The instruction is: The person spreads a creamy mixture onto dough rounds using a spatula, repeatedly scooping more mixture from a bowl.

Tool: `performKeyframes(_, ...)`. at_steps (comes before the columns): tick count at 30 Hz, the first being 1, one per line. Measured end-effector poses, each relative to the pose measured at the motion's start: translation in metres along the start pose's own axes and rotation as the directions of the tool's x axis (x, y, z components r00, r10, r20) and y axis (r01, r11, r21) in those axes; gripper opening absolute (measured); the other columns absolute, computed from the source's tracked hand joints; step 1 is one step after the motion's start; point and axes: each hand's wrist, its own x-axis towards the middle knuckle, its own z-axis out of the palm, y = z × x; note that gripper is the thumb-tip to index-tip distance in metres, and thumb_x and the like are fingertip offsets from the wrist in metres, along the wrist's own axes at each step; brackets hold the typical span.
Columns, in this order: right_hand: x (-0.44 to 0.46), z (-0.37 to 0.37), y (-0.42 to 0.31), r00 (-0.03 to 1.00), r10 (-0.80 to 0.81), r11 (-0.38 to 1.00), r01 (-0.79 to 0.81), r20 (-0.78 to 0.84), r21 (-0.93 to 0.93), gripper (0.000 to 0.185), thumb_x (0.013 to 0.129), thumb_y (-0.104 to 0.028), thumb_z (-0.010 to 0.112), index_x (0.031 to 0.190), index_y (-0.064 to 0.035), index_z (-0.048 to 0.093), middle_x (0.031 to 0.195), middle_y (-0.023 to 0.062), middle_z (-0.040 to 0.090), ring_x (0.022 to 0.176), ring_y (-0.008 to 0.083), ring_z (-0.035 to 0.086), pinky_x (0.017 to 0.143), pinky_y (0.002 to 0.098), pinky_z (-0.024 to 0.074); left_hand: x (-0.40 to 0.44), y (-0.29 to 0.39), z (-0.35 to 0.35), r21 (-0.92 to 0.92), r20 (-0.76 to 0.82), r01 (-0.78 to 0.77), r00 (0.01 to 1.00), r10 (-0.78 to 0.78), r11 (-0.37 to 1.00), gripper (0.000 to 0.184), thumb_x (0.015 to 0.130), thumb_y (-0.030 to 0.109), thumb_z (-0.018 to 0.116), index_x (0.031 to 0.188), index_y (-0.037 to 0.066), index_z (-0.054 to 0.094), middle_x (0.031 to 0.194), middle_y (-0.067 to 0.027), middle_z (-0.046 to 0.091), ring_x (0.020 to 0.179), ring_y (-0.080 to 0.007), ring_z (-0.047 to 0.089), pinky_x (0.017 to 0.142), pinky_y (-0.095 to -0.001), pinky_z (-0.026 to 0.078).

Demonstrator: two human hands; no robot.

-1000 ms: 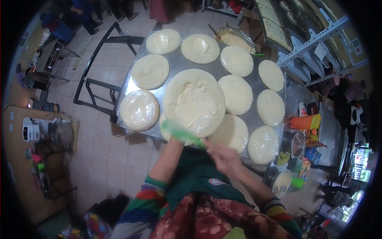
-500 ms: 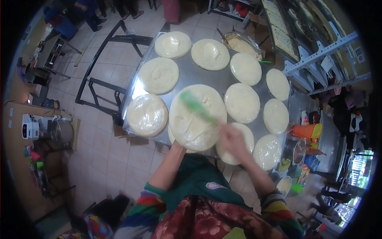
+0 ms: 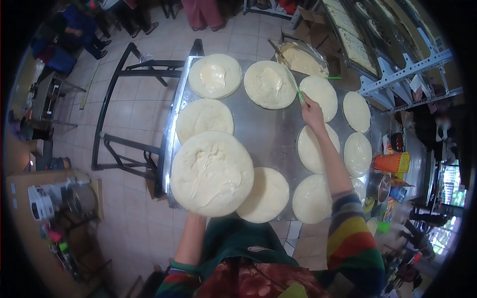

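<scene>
My left hand (image 3: 197,219) holds up a large round cake layer (image 3: 213,174) from below. The fingers are hidden under it; only the wrist area shows. Cream lies in uneven streaks on this layer's top. My right hand (image 3: 312,111) grips a green-handled spatula (image 3: 300,93), reaching across the table toward the far container of pale cream (image 3: 304,60). The spatula's blade end is hard to make out near the container's edge. Beneath and right of the held layer, another round layer (image 3: 266,196) lies on the metal table (image 3: 266,139).
More round layers, several in clear wrapping, lie around the table, including one with cream in its middle (image 3: 213,77). A black metal frame (image 3: 117,99) stands left. Racks of trays (image 3: 348,35) are at the far right. An orange container (image 3: 390,162) sits right. People stand in the background.
The held layer has shifted left, uncovering the layer beneath. My right hand has moved from stroking the spatula over it to the far right, near the cream container. The view has shifted slightly.
</scene>
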Motion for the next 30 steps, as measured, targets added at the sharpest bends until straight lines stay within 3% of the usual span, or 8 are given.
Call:
performKeyframes(3,0.0,0.047,-0.002,0.998,0.016,0.987,-0.027,-0.064,-0.16,0.04,0.088,-0.012,0.045,0.125,-0.0238,0.052,0.073,0.0204,0.059,0.076,0.0404,0.059,0.072,0.0479,0.0456,0.017,0.017,-0.002,0.006,-0.01,-0.002,1.0,0.002,1.0,0.048,0.092,0.037,0.042,0.13,0.007,0.04,0.125,-0.0114,0.049,0.11,-0.0261,0.051,0.091,-0.0421,0.046)
performKeyframes(6,-0.025,0.071,-0.001,0.979,-0.187,0.963,0.165,-0.084,-0.213,0.038,0.089,-0.016,0.047,0.127,-0.0163,0.05,0.072,0.0144,0.06,0.068,0.0312,0.061,0.066,0.0408,0.0476,0.026,0.029,-0.004,0.01,-0.024,0.001,1.0,-0.001,1.0,0.048,0.092,0.037,0.042,0.13,0.007,0.04,0.125,-0.0115,0.049,0.11,-0.0262,0.051,0.092,-0.0423,0.046)
performKeyframes(9,-0.025,0.073,0.006,0.976,-0.042,0.94,-0.033,0.212,0.339,0.04,0.091,-0.018,0.048,0.13,-0.0099,0.045,0.071,0.0064,0.056,0.052,0.0156,0.053,0.048,0.0289,0.0441,0.034,0.033,-0.004,-0.001,-0.031,0.015,0.999,-0.015,1.0,0.048,0.092,0.037,0.042,0.13,0.007,0.04,0.125,-0.0115,0.049,0.11,-0.0263,0.051,0.092,-0.0426,0.046)
performKeyframes(12,-0.021,0.035,-0.011,0.739,0.04,0.328,-0.645,0.672,0.69,0.041,0.092,-0.019,0.048,0.13,-0.0074,0.041,0.071,0.0002,0.049,0.044,0.0033,0.036,0.036,0.0175,0.0306,0.043,0.03,-0.002,-0.006,-0.023,0.026,0.999,-0.026,1.0,0.048,0.092,0.038,0.041,0.13,0.007,0.04,0.125,-0.0116,0.049,0.11,-0.0264,0.051,0.092,-0.0428,0.046)
performKeyframes(15,-0.029,0.027,-0.014,0.68,-0.036,0.18,-0.716,0.732,0.674,0.04,0.092,-0.019,0.048,0.13,-0.0107,0.04,0.069,0.0002,0.046,0.04,0.002,0.03,0.032,0.0157,0.0244,0.048,0.024,0.001,-0.02,-0.01,0.03,0.999,-0.03,0.999,0.049,0.092,0.038,0.041,0.13,0.007,0.04,0.125,-0.0116,0.049,0.11,-0.0265,0.051,0.092,-0.0431,0.046)
performKeyframes(20,-0.076,-0.026,-0.075,0.65,-0.114,0.356,-0.68,0.752,0.641,0.042,0.093,-0.023,0.048,0.131,-0.0067,0.041,0.065,0.0003,0.046,0.042,0.0019,0.034,0.034,0.016,0.0256,0.046,0.013,0.01,-0.036,-0.006,0.011,1.0,-0.011,0.999,0.049,0.092,0.038,0.041,0.13,0.007,0.04,0.125,-0.0117,0.05,0.11,-0.0267,0.051,0.092,-0.0435,0.046)
performKeyframes(25,-0.133,-0.07,-0.118,0.752,-0.079,0.691,-0.431,0.654,0.58,0.036,0.09,-0.013,0.053,0.124,-0.0042,0.051,0.068,0.0027,0.054,0.047,0.0042,0.039,0.041,0.0206,0.0334,0.027,-0.01,0.02,-0.02,-0.05,-0.01,0.999,0.009,1.0,0.049,0.092,0.038,0.041,0.13,0.007,0.04,0.125,-0.0118,0.05,0.11,-0.0269,0.051,0.092,-0.0439,0.045)
performKeyframes(30,-0.217,-0.051,-0.126,0.741,-0.606,0.796,0.559,0.291,0.234,0.045,0.081,-0.001,0.056,0.126,-0.0087,0.051,0.08,0.0068,0.061,0.061,0.0114,0.052,0.055,0.0281,0.0447,-0.002,-0.051,0.006,0.199,-0.133,-0.018,0.99,0.045,0.98,0.053,0.092,0.039,0.042,0.134,0.008,0.035,0.133,-0.0125,0.042,0.117,-0.0275,0.046,0.095,-0.0423,0.044)
